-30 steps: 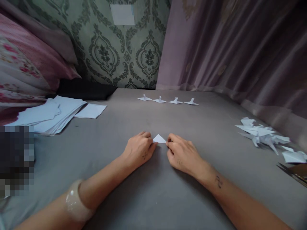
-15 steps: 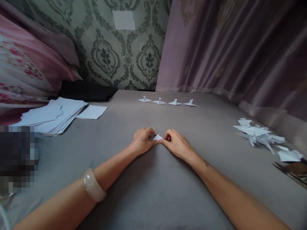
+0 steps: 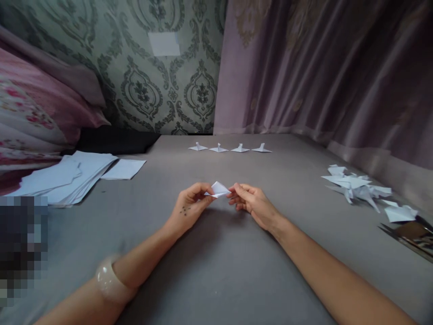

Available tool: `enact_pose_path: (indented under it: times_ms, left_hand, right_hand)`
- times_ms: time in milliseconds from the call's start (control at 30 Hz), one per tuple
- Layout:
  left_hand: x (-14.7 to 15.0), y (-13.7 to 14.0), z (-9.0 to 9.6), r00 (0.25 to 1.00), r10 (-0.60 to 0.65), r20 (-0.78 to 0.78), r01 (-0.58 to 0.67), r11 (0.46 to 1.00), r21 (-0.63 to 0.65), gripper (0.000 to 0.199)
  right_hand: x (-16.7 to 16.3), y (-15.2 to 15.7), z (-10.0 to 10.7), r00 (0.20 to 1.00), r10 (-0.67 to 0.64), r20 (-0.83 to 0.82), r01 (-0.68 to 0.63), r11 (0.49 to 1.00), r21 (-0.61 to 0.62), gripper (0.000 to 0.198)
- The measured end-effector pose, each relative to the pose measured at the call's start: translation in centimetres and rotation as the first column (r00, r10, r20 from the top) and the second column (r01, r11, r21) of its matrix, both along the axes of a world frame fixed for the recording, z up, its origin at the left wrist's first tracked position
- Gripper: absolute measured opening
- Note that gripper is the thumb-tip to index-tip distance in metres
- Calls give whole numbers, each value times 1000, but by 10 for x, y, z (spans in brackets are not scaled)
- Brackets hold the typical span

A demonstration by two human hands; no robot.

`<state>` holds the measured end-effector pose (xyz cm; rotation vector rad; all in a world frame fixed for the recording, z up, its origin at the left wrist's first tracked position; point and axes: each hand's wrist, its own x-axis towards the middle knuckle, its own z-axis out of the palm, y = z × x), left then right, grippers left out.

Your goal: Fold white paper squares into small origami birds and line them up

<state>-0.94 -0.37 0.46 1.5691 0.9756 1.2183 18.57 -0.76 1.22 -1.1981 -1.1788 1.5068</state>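
The left hand [image 3: 189,204] and right hand [image 3: 254,203] pinch opposite ends of pointed, folded white paper [image 3: 219,189] over grey cloth [image 3: 216,266], before scroll-patterned wallpaper [image 3: 142,92] and draped mauve curtain [image 3: 270,81].

Looks dim and muted overall, with soft, diffuse light from a source hard to place. Darkens most at the upper right, in the folds of the purple curtain [image 3: 358,76]. Brightens on the white folded paper [image 3: 219,188], with facets lit unevenly. Drops a faint, soft-edged shadow on the grey cloth [image 3: 230,262] below the left hand [image 3: 190,204] and right hand [image 3: 252,202]. Glints in small spots on the pale bracelet [image 3: 111,282], slightly blurred. Stretches toward the edges, wide-angle fashion, most plainly along the forearms [image 3: 321,259]. Breaks into coarse pixel blocks [image 3: 23,243] at the lower left.
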Motion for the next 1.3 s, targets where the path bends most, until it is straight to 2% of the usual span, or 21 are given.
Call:
enact_pose_path:
  times_ms: [67, 167, 333, 467, 567, 800, 1133, 1300]
  left_hand:
    - [1, -3, 3, 999, -29, 36, 29, 999, 16, 8]
    - [1, -7, 9, 997, -50, 53, 51, 999, -4, 5]
    - [-1, -11, 12, 995, -76, 68, 87, 982, -170, 14]
    - [2, -7, 7, 969, -41, 243, 118, 942, -313, 20]
    - [4, -5, 3, 934, -45, 354, 175, 922, -346, 27]
    - [4, -6, -1, 886, -135, 443, 301, 895, -329, 30]
    - [4, -8, 4, 848, -147, 510, 361, 864, -351, 29]
    - [4, -7, 4, 868, -155, 471, 350, 864, -361, 27]
  right_hand:
    - [-1, -3, 2, 997, 54, -62, -52, 998, 28, 35]
    - [-5, -7, 4, 995, 93, -45, -88, 991, 101, 28]
    - [-13, -11, 1, 996, 73, 46, -81, 978, 192, 26]
    - [-15, -13, 1, 993, 86, 81, -104, 959, 262, 28]
    - [-13, -15, 5, 993, 113, 33, -117, 969, 219, 27]
    - [-10, -12, 7, 980, 120, -157, -105, 989, 104, 29]
    - [-8, -9, 1, 958, 165, -235, -161, 986, 39, 27]
    - [-9, -10, 2, 977, 142, -160, -133, 989, 69, 28]
